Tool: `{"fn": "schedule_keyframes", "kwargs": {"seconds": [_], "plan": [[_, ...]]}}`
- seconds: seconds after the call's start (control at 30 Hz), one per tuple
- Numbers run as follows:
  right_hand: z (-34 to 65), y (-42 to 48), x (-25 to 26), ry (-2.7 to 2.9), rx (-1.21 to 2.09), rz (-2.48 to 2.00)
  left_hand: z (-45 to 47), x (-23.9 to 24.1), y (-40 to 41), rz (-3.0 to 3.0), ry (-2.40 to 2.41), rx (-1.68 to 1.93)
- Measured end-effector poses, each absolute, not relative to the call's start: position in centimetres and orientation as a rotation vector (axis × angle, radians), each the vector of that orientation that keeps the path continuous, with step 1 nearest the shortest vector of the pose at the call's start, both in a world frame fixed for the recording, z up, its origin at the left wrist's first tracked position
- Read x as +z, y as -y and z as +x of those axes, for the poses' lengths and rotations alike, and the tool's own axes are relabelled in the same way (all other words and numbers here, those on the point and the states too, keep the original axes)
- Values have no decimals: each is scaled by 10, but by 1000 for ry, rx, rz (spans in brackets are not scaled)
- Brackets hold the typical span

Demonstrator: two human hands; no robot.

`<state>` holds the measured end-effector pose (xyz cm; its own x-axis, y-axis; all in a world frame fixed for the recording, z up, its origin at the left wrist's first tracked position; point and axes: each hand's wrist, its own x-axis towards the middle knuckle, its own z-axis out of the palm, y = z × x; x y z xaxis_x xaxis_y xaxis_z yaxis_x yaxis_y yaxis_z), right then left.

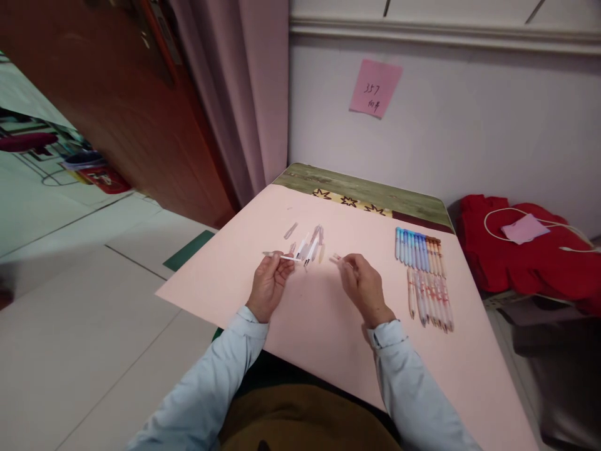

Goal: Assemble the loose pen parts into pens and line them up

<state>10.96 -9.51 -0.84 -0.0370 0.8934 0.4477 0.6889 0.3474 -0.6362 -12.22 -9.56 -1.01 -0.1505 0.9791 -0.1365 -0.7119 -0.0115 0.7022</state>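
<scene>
My left hand (270, 283) is closed round a thin white pen refill (280, 256) that sticks out to the left and right of the fingers. My right hand (361, 285) pinches a small pale pen part (336, 258) at its fingertips. Between and just beyond the hands lies a small heap of loose pen parts (310, 243) on the pink sheet (319, 326) that covers the table. To the right of my right hand lie two rows of finished pens: blue ones (413, 245) farther away, white and red ones (432, 299) nearer.
The table's green patterned edge (370, 191) shows at the far side, against a white wall with a pink note (374, 88). A red cloth (530, 250) with a white cord lies on a seat to the right. A curtain and brown door stand at left.
</scene>
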Motion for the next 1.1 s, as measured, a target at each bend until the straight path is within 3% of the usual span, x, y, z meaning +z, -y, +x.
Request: {"fn": "schedule_keyframes", "kwargs": {"seconds": [0.23, 1.1], "plan": [[80, 111, 1, 1668, 583, -1155, -113, -8, 100, 593, -828, 1468], [62, 121, -6, 1648, 581, -1176, -111, -6, 107, 710, -762, 1255]]}}
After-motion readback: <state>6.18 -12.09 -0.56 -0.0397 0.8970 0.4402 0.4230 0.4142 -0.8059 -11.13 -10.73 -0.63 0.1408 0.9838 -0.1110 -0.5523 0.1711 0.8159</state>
